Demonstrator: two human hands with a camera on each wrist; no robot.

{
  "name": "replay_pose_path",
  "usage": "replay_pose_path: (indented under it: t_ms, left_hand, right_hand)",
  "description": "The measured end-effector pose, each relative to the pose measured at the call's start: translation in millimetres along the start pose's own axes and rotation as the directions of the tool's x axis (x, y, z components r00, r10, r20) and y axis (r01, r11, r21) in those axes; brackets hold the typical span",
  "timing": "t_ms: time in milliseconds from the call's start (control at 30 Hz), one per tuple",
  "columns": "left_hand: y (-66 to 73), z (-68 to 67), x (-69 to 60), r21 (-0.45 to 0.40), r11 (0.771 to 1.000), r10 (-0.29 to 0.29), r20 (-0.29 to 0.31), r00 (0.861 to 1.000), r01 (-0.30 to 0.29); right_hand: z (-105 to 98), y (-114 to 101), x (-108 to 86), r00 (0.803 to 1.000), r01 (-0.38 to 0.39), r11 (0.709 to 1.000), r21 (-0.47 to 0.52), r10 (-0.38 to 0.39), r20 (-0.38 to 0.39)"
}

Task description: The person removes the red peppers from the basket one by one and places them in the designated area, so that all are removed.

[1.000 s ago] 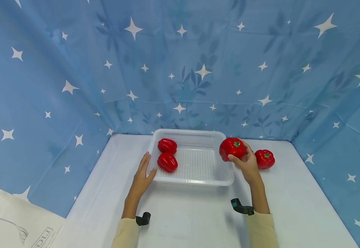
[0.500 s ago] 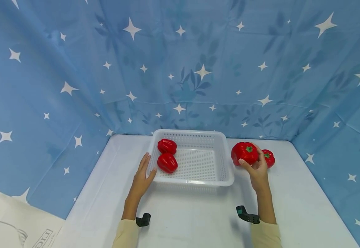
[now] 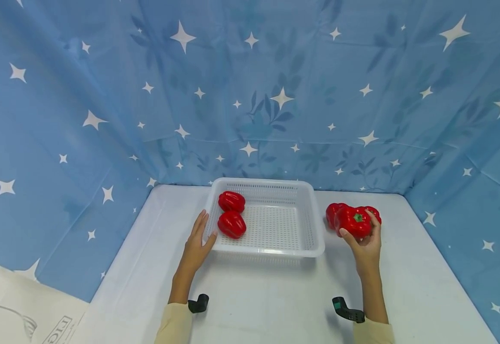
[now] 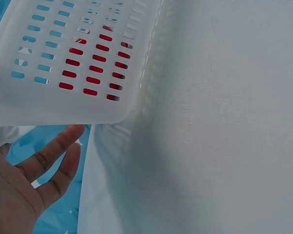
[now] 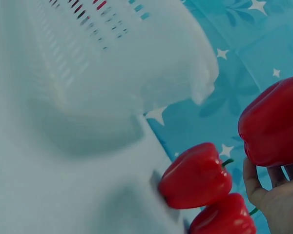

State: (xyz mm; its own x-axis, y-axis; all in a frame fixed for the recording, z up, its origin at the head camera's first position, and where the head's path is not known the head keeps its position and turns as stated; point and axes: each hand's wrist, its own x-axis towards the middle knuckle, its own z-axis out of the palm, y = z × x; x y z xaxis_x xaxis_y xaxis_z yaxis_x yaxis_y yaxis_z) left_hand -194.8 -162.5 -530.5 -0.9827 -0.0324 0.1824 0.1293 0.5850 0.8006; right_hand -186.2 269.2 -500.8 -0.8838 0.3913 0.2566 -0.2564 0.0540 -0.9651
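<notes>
My right hand [image 3: 368,251] holds a red bell pepper [image 3: 352,222] with a green stem, to the right of the white plastic basket [image 3: 271,251]. In the right wrist view, the held pepper [image 5: 273,124] is up off the table, and two more red bell peppers [image 5: 195,178] sit below it, side by side. From the head, the held pepper partly covers them. My left hand [image 3: 195,248] is at the basket's left side, fingers extended; the left wrist view shows fingers [image 4: 58,151] by its rim. Two red bell peppers [image 3: 232,224] lie in the basket's left part.
A white cloth-covered table [image 3: 254,296] bears everything. Blue curtains [image 3: 215,105] with white stars stand behind it and at both sides. Pale printed fabric [image 3: 22,306] shows at the lower left.
My right hand has carried the pepper from over the basket's right rim to the right and a little toward me, in front of the table peppers. My left hand has stayed put.
</notes>
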Motion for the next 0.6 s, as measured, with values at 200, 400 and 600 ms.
replay_pose_path:
  t_ms: [200, 400, 600]
  left_hand:
    - [-1.6, -0.3, -0.3, -0.001, 1.000, 0.018, -0.003, 1.000, -0.018]
    - [-1.7, 0.5, -2.0, -0.004, 1.000, 0.001, -0.003, 1.000, -0.001]
    - [-2.0, 0.1, -1.3, 0.002, 1.000, -0.004, 0.006, 1.000, 0.004]
  right_hand:
    - [-7.9, 14.5, -9.4, 1.000, -0.021, 0.999, -0.031, 0.021, -0.007]
    - [-11.2, 32.6, -21.3, 0.995, -0.094, 0.990, -0.100, 0.093, -0.018]
    - [-13.3, 45.1, -26.7, 0.989, -0.148, 0.974, -0.173, 0.144, -0.035]
